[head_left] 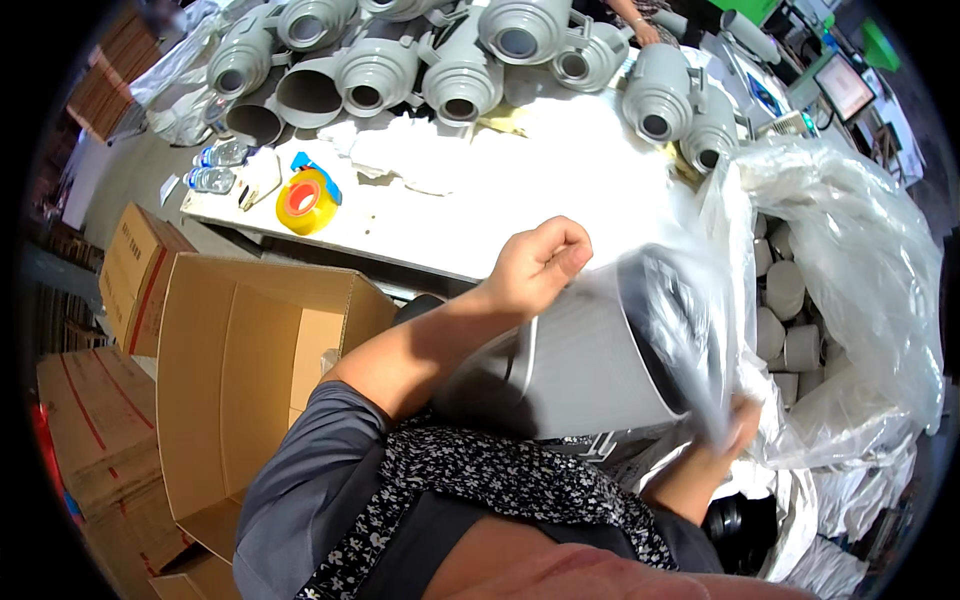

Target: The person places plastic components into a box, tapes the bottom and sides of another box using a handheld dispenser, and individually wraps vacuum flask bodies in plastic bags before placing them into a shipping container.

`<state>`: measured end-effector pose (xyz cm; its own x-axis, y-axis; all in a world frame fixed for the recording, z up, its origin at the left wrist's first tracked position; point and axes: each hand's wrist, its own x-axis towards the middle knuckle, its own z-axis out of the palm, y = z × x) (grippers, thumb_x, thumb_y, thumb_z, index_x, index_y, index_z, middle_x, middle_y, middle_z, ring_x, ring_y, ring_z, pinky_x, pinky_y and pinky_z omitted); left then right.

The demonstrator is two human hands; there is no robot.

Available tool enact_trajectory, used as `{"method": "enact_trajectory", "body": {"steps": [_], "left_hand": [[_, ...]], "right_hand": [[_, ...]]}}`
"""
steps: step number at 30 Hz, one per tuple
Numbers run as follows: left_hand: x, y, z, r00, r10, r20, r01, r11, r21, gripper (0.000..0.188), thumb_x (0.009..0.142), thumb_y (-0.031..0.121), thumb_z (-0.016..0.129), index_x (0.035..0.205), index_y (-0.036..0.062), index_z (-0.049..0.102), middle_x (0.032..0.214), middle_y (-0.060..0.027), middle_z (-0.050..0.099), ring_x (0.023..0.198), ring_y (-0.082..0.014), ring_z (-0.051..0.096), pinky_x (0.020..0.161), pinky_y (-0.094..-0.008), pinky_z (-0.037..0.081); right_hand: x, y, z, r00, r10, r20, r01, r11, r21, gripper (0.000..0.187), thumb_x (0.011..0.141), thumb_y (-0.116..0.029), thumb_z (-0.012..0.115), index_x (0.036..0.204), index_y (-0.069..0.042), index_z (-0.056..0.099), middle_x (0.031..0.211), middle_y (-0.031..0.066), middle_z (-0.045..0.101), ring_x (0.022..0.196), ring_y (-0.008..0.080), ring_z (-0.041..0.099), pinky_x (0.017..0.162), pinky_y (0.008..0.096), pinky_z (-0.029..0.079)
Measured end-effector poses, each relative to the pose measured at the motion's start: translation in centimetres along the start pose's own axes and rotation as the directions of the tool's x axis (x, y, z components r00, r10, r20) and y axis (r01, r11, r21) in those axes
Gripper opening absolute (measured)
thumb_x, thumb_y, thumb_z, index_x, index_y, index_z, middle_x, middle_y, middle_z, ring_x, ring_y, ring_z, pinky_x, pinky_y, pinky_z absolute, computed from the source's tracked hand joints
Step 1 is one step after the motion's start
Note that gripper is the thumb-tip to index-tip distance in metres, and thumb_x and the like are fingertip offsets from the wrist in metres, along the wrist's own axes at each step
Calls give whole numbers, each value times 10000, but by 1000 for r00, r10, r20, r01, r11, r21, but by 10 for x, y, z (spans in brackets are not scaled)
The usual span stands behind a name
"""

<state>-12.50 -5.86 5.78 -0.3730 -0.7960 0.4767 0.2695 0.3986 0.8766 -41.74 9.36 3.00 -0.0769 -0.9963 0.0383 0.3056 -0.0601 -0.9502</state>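
A large grey plastic cylinder (590,365), with a dark inside, lies on its side across my lap, its open end to the right. A thin clear plastic bag (690,320), smeared by motion, hangs over that open end. Above the cylinder's upper side, my left hand (543,268) is closed in a pinch at the film's edge. At the lower right, my right hand (742,424) is closed on the bag near the cylinder's rim. Its fingers are blurred and partly covered by film.
A white table (480,210) ahead carries several grey jug-like bodies (375,70), a yellow tape roll (308,200) and water bottles (212,180). An opened cardboard box (230,370) stands left. A plastic-lined container (840,230) at right holds pale round parts (785,290). Another person's hand (645,30) shows beyond.
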Motion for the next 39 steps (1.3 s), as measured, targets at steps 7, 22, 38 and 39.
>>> {"method": "enact_trajectory", "body": {"steps": [7,22,38,39], "left_hand": [[-64,-54,-21,899,-170,-403,275,936,218,225,929,185,425,825,7,516,658,-67,497,619,-146,453,599,-284,399],[-153,-7,-31,989,43,-140,83,621,780,470,710,130,691,1111,-5,485,930,-116,557,848,-258,524,746,-346,436],[-154,-20,-13,1000,-6,-14,15,585,811,590,754,401,635,1185,29,481,906,-61,570,870,-258,519,810,-381,395],[-156,-22,-15,999,-33,-18,34,592,805,575,756,380,639,1185,32,482,903,-62,570,872,-258,519,813,-381,394]], "right_hand": [[-16,-19,79,954,-51,294,284,463,-840,69,721,-97,613,740,-33,599,877,139,582,861,269,548,738,343,429],[-33,121,153,512,660,550,-163,703,-693,202,780,-128,557,926,2,605,813,172,610,783,314,587,724,369,462],[226,55,129,753,-154,639,656,247,-713,1039,539,-451,789,1376,-116,272,1328,283,322,1258,418,279,1025,405,275],[232,57,135,765,-127,631,641,248,-727,1032,532,-495,770,1369,-121,295,1299,274,357,1216,415,329,1006,400,301]]}}
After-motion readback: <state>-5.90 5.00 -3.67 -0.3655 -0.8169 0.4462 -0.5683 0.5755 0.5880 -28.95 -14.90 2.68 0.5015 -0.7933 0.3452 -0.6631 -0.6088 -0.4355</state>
